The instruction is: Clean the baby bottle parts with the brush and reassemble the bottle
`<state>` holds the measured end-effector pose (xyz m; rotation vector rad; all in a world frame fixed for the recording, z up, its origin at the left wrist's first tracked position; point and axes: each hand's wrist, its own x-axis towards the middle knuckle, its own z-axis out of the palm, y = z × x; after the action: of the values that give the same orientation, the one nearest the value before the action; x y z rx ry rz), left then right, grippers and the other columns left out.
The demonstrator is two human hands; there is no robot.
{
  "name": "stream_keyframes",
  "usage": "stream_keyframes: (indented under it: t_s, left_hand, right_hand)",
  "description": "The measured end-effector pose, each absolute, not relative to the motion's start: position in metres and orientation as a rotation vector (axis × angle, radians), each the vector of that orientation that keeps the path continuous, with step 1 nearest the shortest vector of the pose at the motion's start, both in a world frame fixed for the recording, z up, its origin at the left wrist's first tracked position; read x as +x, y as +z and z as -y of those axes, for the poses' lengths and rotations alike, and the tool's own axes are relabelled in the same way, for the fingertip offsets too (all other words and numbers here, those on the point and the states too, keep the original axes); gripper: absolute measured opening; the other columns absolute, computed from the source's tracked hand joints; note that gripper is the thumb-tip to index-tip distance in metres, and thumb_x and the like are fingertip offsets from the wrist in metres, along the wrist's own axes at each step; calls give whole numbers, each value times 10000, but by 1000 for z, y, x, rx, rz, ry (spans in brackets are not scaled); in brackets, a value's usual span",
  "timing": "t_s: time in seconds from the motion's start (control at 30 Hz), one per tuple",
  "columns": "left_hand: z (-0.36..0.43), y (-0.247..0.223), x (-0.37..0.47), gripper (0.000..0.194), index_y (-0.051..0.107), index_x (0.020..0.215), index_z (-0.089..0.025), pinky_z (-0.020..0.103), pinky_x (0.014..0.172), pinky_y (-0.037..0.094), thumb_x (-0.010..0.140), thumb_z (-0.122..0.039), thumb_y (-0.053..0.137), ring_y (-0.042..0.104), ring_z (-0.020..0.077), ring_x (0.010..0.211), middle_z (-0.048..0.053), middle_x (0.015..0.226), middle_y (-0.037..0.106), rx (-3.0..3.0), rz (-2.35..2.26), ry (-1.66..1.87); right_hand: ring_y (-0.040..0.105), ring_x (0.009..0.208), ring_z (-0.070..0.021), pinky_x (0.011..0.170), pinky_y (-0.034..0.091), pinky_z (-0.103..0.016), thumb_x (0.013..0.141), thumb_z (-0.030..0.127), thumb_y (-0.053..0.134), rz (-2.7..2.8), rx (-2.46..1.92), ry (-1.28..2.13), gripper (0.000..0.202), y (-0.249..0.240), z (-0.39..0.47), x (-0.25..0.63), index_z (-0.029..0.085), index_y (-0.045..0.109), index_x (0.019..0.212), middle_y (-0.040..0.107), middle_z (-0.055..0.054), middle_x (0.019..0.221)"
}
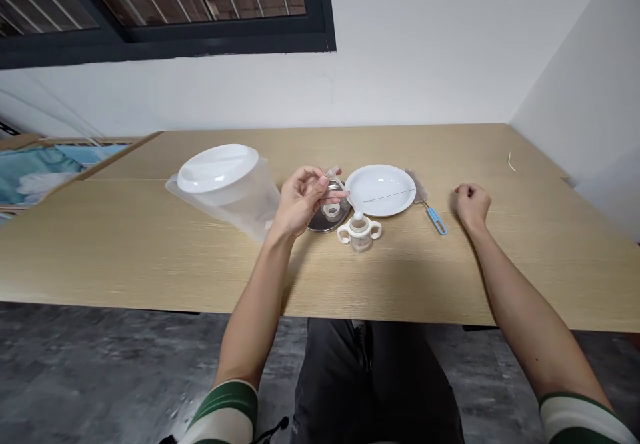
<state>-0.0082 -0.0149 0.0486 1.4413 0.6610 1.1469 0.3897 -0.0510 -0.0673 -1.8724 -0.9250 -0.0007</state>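
My left hand (307,197) pinches a small clear silicone piece (333,175), whose details are too small to make out. From there a pale tube (353,201) slants down to the top of a small clear cup (361,240) with two cream handles. Partly behind my left hand lies a round metal dish (327,221) with a white ring (331,212) on it. My right hand (473,205) rests curled on the table, right of a blue-handled brush (436,219); no object shows in it. A white plate (383,191) sits behind the cup.
A large translucent pitcher (240,197) with a white lid (219,168) lies on the left of the wooden table (165,257). Near the back right is a thin bent white piece (511,162). The wall and a barred window (210,37) rise behind.
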Motion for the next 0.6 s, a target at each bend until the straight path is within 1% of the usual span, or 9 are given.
stream_keyframes:
  t_s: [0.17, 0.27, 0.33, 0.4, 0.43, 0.5, 0.53, 0.6]
  left_hand:
    - [15, 44, -5, 506, 511, 947, -201, 272, 653, 645, 761, -539, 838, 784, 194, 782, 104, 1143, 742, 1456, -659, 1041]
    - [15, 42, -4, 474, 541, 918, -185, 272, 654, 626, 760, -512, 845, 771, 175, 741, 114, 1170, 735, 1495, -640, 994]
    - [15, 40, -5, 418, 568, 914, -179, 294, 697, 621, 779, -465, 840, 763, 171, 753, 120, 1180, 736, 1556, -595, 984]
    - [14, 39, -6, 376, 609, 981, -186, 325, 775, 613, 784, -402, 846, 757, 188, 841, 117, 1157, 748, 1629, -540, 962]
    - [14, 39, -7, 392, 629, 1047, -195, 337, 814, 605, 777, -370, 853, 749, 200, 904, 114, 1140, 754, 1668, -519, 936]
    - [13, 38, -9, 484, 652, 1182, -211, 352, 867, 585, 760, -319, 863, 724, 216, 1000, 110, 1119, 758, 1750, -500, 864]
    - [12, 38, -9, 510, 666, 1219, -215, 357, 881, 576, 756, -304, 863, 713, 218, 1017, 109, 1116, 755, 1796, -506, 821]
    - [11, 37, -9, 495, 709, 1220, -224, 364, 872, 565, 753, -296, 857, 698, 215, 998, 106, 1105, 749, 1878, -539, 746]
  right_hand:
    - [461, 588, -169, 645, 340, -326, 832, 304, 474, 946, -1886, 16, 251, -68, 50, 390, 176, 649, 704, 515, 3, 570]
    - [482, 611, -174, 655, 344, -325, 835, 300, 472, 953, -1882, 9, 261, -68, 50, 390, 170, 664, 714, 547, -12, 593]
    - [491, 623, -178, 669, 355, -328, 835, 290, 472, 953, -1886, 20, 259, -68, 49, 390, 169, 668, 717, 579, -27, 620]
    - [492, 625, -178, 679, 363, -329, 831, 279, 475, 953, -1891, 38, 248, -67, 49, 389, 171, 663, 711, 593, -34, 633]
    - [489, 623, -176, 681, 364, -329, 830, 275, 477, 954, -1892, 44, 242, -67, 50, 389, 171, 657, 705, 591, -32, 633]
    - [483, 619, -171, 677, 357, -326, 827, 267, 480, 963, -1889, 51, 234, -66, 50, 388, 171, 649, 697, 579, -25, 624]
    - [482, 619, -169, 676, 353, -325, 826, 264, 481, 970, -1885, 52, 233, -66, 50, 388, 170, 649, 695, 572, -22, 621]
    - [483, 622, -169, 671, 348, -323, 828, 265, 478, 977, -1876, 45, 236, -66, 50, 389, 169, 651, 698, 560, -16, 614]
